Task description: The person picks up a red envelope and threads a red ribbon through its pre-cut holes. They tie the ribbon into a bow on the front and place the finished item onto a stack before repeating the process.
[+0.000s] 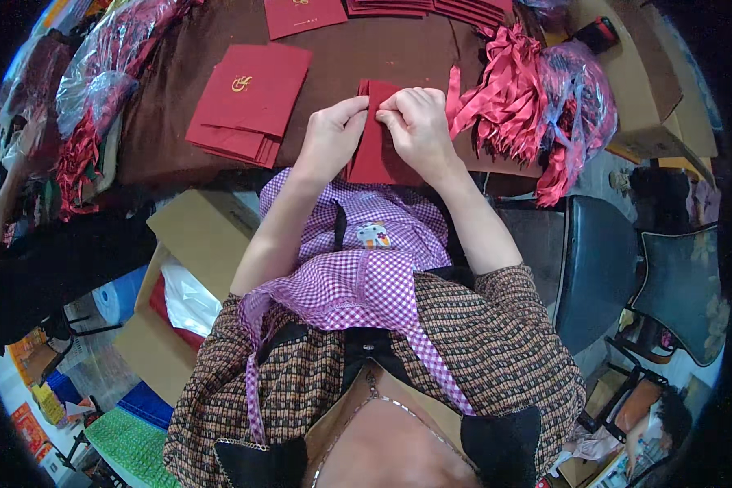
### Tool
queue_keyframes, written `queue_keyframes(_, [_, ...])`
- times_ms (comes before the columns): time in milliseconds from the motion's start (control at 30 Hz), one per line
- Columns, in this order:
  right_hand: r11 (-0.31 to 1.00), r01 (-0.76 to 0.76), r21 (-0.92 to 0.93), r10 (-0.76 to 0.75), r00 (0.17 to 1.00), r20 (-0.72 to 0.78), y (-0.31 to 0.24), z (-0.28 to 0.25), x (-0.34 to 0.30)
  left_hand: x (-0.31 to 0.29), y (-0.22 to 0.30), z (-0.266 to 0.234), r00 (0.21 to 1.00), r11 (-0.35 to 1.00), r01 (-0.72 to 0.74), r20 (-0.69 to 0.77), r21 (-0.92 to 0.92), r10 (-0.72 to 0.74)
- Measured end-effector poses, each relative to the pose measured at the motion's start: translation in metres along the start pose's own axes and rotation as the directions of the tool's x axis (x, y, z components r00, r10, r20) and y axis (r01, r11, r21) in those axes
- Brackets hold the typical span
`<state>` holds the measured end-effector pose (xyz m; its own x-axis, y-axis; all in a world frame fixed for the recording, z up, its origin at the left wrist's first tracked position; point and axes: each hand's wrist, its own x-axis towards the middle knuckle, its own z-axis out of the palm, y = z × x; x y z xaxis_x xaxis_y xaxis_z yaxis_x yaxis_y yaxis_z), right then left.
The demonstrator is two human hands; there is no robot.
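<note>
A red folded paper bag (372,156) lies at the near edge of the brown-covered table, between my two hands. My left hand (331,138) pinches its upper left edge with thumb and forefinger. On the other side, my right hand (419,130) is closed on the upper right part, its fingers curled under. Whether a ribbon end is also between the fingers cannot be made out. To the left is a stack of flat red paper bags (256,93) with a gold emblem. A bunch of red satin ribbons (508,93) lies right of my right hand.
More red bags (305,16) lie at the table's far side. Plastic-wrapped ribbons (581,102) sit at right, another wrapped bundle (106,81) at left. Cardboard boxes stand at far right (638,89) and beside me at left (150,350). A dark chair (600,272) is at right.
</note>
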<state>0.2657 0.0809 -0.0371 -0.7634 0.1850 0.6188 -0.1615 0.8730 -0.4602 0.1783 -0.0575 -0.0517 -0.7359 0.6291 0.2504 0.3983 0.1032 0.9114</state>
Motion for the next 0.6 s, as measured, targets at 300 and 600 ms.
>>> queue_keyframes(300, [0.996,-0.021,0.087,0.016,0.998,0.058,0.025,-0.024,0.029,-0.003,0.006,-0.002,0.997,0.997,0.053,0.05,0.052,-0.056])
queue_keyframes(600, [0.904,-0.355,0.238,0.259,0.898,0.355,0.044,-0.032,0.024,-0.003,-0.003,-0.013,0.952,0.845,0.238,-0.058,-0.479,-0.3])
